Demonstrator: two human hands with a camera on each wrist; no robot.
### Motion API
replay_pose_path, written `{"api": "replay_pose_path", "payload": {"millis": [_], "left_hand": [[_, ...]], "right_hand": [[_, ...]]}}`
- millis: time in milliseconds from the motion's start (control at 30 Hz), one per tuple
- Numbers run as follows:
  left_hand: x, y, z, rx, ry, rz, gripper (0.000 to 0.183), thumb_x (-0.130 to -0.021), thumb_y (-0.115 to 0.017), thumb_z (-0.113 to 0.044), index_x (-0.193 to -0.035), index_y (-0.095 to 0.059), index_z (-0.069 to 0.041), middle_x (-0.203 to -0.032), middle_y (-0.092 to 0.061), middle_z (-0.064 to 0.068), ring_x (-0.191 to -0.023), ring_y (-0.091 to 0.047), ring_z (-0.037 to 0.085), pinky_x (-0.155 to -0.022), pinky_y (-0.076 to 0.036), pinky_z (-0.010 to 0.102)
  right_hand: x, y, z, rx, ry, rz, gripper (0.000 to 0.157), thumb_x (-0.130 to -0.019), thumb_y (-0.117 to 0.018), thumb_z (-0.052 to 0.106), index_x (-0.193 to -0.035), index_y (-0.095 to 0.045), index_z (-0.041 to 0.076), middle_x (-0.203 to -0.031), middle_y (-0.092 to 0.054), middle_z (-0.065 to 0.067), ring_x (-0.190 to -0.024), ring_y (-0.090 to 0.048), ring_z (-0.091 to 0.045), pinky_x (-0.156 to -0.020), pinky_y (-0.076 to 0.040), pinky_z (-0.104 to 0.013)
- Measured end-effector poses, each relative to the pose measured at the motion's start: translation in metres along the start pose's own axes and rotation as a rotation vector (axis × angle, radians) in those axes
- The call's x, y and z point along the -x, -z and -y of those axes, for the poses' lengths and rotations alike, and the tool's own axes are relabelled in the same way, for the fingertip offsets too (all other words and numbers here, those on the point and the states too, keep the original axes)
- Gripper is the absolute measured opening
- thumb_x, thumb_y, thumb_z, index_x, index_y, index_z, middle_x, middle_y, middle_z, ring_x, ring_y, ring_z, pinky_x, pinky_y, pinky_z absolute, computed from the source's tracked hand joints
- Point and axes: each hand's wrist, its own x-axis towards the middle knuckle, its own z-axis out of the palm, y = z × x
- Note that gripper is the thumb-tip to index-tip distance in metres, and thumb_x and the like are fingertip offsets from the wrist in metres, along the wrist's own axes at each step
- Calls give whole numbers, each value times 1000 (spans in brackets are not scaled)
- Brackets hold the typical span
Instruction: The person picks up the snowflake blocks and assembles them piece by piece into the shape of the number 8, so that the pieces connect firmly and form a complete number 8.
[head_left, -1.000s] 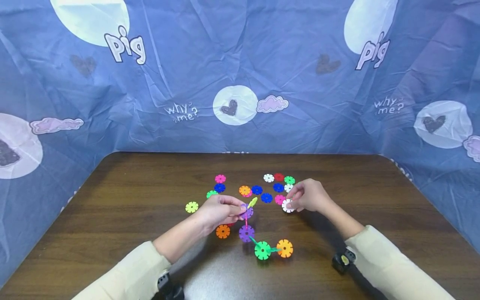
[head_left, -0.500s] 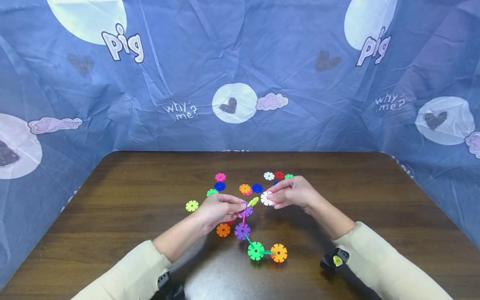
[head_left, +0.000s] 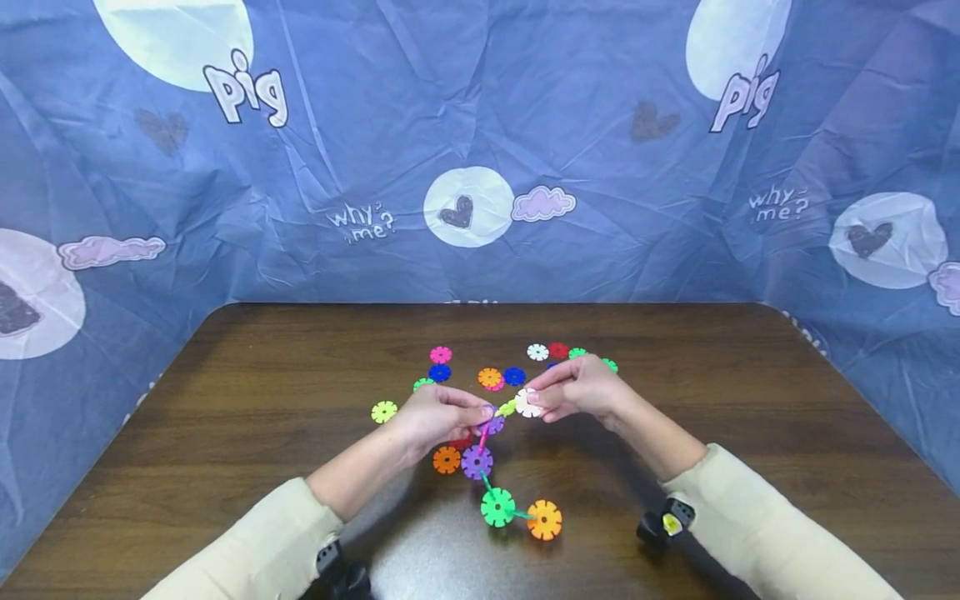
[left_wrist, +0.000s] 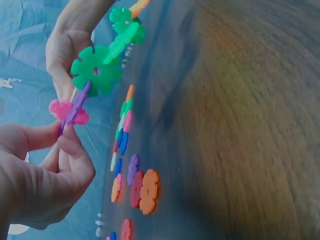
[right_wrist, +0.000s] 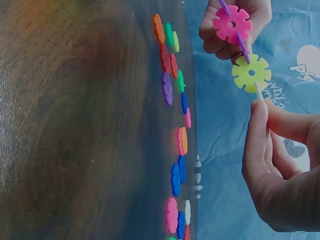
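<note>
My left hand [head_left: 438, 417] pinches a purple notched disc [head_left: 494, 422] at one end of a chain of slotted plastic discs, raised off the table. From it the chain hangs through a pink disc [right_wrist: 232, 25], another purple disc [head_left: 477, 462] and a green disc [head_left: 497, 507] to an orange disc [head_left: 544, 520]. A yellow-green disc [right_wrist: 251, 73] is slotted onto the held purple one. Between thumb and fingers, my right hand [head_left: 588, 390] pinches a white disc [head_left: 528, 404]; its edge meets the yellow-green disc's rim.
Loose discs lie flat on the brown wooden table [head_left: 247, 450]. A yellow-green one [head_left: 384, 412] and an orange one [head_left: 446, 460] are near the left hand. Blue [head_left: 514, 377], pink [head_left: 440, 354] and white ones [head_left: 537, 352] lie farther back. A blue printed cloth [head_left: 375, 125] hangs behind.
My right hand has lifted the white disc off the table and carried it left to the yellow-green disc. The chain's hanging end has swung left; my left hand stays in place.
</note>
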Motion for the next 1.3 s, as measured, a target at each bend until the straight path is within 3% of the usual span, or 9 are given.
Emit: {"api": "replay_pose_path", "payload": {"millis": [167,333,600,767,1033,1233,1300], "left_hand": [[1,-6,1,-25,-42,-82,19,-85,-71,-6,-100,-72,5,-62,-66,-7,-58,-55,4,-61,-50,19],[3,-10,4,-14,-41,-131,16,-83,-72,-3,-96,-73,6,-64,-69,-2,-57,-56,5,-60,-52,20],[5,-13,4,-87,-33,-154,13,-81,-74,-4,-91,-75,4,-73,-73,5,-65,-57,10,-64,-51,23],[4,-12,0,-87,-52,-174,13,-80,-74,-4,-91,-75,4,-75,-74,6,-64,-57,7,-64,-52,22],[5,-11,0,19,-47,-145,17,-82,-74,-6,-95,-74,4,-72,-73,4,-59,-60,5,-61,-54,20],[11,-19,5,188,-37,-57,18,-84,-69,3,-99,-68,12,-85,-74,17,-72,-73,17,-73,-60,31],[13,-21,7,196,-36,-34,18,-84,-67,4,-100,-66,13,-86,-74,18,-76,-74,22,-75,-60,33]], "right_hand": [[0,-4,-2,11,5,-12,32,-81,-71,-1,-105,-62,-21,-68,-70,1,-56,-65,-8,-61,-60,-28],[0,-9,-4,2,2,-43,30,-80,-72,-2,-102,-63,-21,-70,-71,-2,-56,-66,-10,-62,-61,-32],[0,-15,-5,32,-5,-56,25,-80,-70,-5,-99,-64,-20,-69,-71,-4,-53,-65,-10,-64,-61,-38],[1,-15,-6,13,-6,-67,26,-80,-71,-4,-100,-64,-19,-70,-71,-4,-57,-67,-12,-68,-61,-40],[-5,-11,-6,-59,9,-142,33,-81,-72,-1,-110,-64,-16,-86,-75,-11,-66,-71,-13,-76,-60,-40],[-11,-8,-4,-93,20,-138,36,-84,-68,-3,-116,-60,-16,-86,-75,-7,-71,-70,-7,-86,-56,-44],[-11,-8,-4,-80,9,-121,35,-84,-69,-2,-116,-61,-15,-86,-75,-5,-73,-70,-8,-90,-54,-46]]}}
